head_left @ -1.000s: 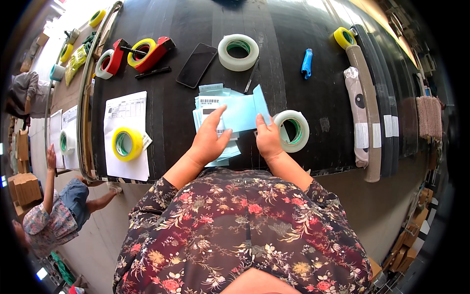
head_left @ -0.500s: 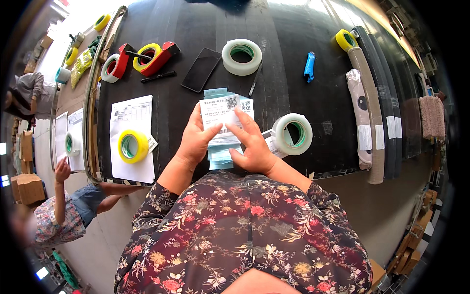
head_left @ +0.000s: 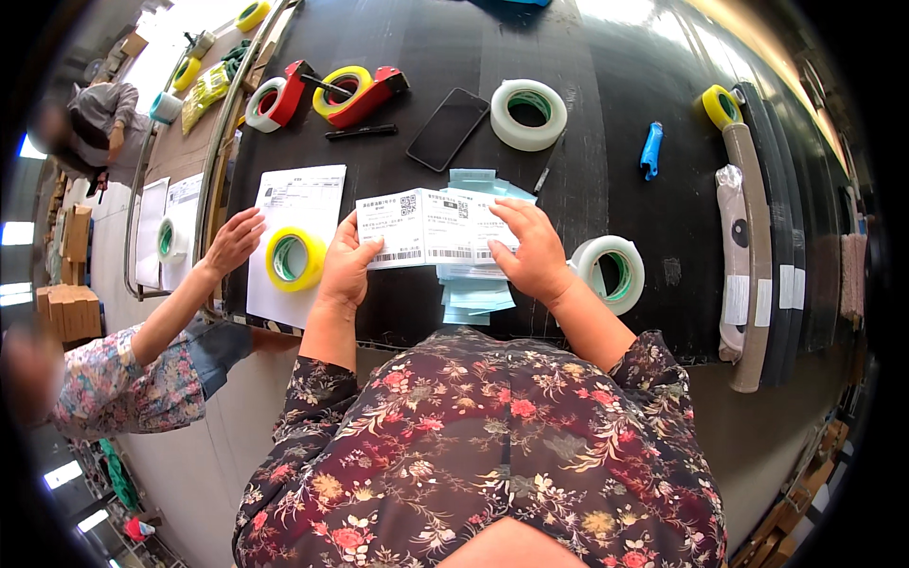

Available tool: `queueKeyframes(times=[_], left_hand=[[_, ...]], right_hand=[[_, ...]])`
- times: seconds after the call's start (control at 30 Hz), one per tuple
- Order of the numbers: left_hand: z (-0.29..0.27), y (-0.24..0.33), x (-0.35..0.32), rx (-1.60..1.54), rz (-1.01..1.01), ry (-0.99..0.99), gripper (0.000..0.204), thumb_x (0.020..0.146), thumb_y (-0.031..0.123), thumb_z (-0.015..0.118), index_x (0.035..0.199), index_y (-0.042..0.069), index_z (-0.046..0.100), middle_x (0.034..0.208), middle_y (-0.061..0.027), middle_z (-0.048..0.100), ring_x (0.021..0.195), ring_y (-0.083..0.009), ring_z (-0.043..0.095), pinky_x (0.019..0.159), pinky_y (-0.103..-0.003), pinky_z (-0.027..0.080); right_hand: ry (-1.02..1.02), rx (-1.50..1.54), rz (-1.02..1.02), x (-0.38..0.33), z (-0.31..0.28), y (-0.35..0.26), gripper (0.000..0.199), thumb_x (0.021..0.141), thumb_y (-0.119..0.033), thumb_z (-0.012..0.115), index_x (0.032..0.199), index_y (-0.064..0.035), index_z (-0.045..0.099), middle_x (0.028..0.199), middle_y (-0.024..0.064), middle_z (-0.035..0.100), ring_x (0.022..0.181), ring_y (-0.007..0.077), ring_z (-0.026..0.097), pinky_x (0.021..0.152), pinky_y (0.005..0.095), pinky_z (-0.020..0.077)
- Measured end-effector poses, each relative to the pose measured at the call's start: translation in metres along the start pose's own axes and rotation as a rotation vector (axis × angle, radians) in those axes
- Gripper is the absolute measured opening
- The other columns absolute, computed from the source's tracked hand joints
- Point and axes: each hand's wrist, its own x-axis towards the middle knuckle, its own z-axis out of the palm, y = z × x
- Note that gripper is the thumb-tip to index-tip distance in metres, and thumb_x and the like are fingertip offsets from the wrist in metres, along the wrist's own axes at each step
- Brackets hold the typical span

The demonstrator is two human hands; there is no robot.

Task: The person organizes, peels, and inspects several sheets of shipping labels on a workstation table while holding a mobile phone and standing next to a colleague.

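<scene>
A strip of white printed labels (head_left: 423,227) with square codes and barcodes is spread out between my hands. My left hand (head_left: 346,260) pinches its left end, thumb on top. At the right end my right hand (head_left: 530,248) grips it with thumb and fingers, covering part of the print. Below the strip lies a loose stack of pale blue label sheets (head_left: 476,295) on the black table (head_left: 606,227). Just beyond my right hand sits a roll of clear tape (head_left: 628,284); a yellow tape roll (head_left: 308,257) rests on paper sheets (head_left: 305,194) left of my left hand.
Farther off lie a phone (head_left: 448,129), another clear tape roll (head_left: 509,133), a black marker (head_left: 361,132), red tape dispensers (head_left: 383,97) and a blue cutter (head_left: 651,151). Wrapped rolls (head_left: 757,256) line the right side. A co-worker's hand (head_left: 235,241) reaches in from the left.
The labels have opened out leftward into a wider strip as my hands moved apart. The co-worker's hand has come closer to the paper sheets. The whole view has shifted slightly.
</scene>
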Motion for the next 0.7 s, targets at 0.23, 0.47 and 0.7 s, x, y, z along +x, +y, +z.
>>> queueKeyframes(times=[0.23, 0.47, 0.7], left_hand=[[-0.017, 0.002, -0.004, 0.163, 0.11, 0.076, 0.055, 0.085, -0.009, 0.054, 0.137, -0.006, 0.037, 0.122, -0.0143, 0.058, 0.113, -0.0193, 0.058, 0.099, -0.031, 0.046], [-0.031, 0.001, -0.004, 0.258, 0.15, 0.085, 0.056, 0.085, -0.009, 0.053, 0.139, -0.005, 0.036, 0.124, -0.014, 0.058, 0.113, -0.0192, 0.058, 0.1, -0.031, 0.045], [-0.04, -0.003, -0.001, 0.322, 0.166, 0.108, 0.057, 0.086, -0.009, 0.052, 0.14, -0.005, 0.034, 0.124, -0.0147, 0.058, 0.113, -0.0198, 0.058, 0.1, -0.031, 0.045]], right_hand=[[-0.034, -0.056, 0.01, 0.011, 0.01, 0.005, 0.045, 0.074, -0.015, 0.072, 0.117, -0.0043, 0.062, 0.126, 0.0152, 0.058, 0.12, 0.0349, 0.051, 0.105, 0.043, 0.0394], [-0.048, -0.16, 0.02, 0.008, 0.019, 0.01, 0.049, 0.072, -0.015, 0.073, 0.118, -0.0073, 0.062, 0.128, 0.0127, 0.057, 0.124, 0.0338, 0.049, 0.107, 0.0433, 0.0368], [-0.068, -0.195, 0.057, 0.003, 0.022, 0.014, 0.05, 0.071, -0.016, 0.073, 0.12, -0.0091, 0.062, 0.13, 0.0107, 0.056, 0.127, 0.0335, 0.046, 0.108, 0.0437, 0.0349]])
